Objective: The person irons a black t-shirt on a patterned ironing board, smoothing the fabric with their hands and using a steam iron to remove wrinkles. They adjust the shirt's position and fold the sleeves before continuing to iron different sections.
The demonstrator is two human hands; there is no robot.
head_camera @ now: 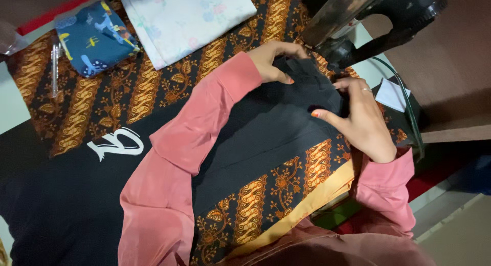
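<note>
Head view: sewing machine (358, 20) cut off (needle hidden).

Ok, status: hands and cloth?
Left hand and right hand both pinching the black fabric. Sewing machine just ahead. Nothing between.

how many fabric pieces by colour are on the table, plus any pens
Black fabric under both hands: 1
Black and orange patterned cloth: 1
Blue printed fabric: 1
Pale floral fabric: 1
Pens: 1, maybe 2, too blurred to tell
Total: 5 at least
</note>
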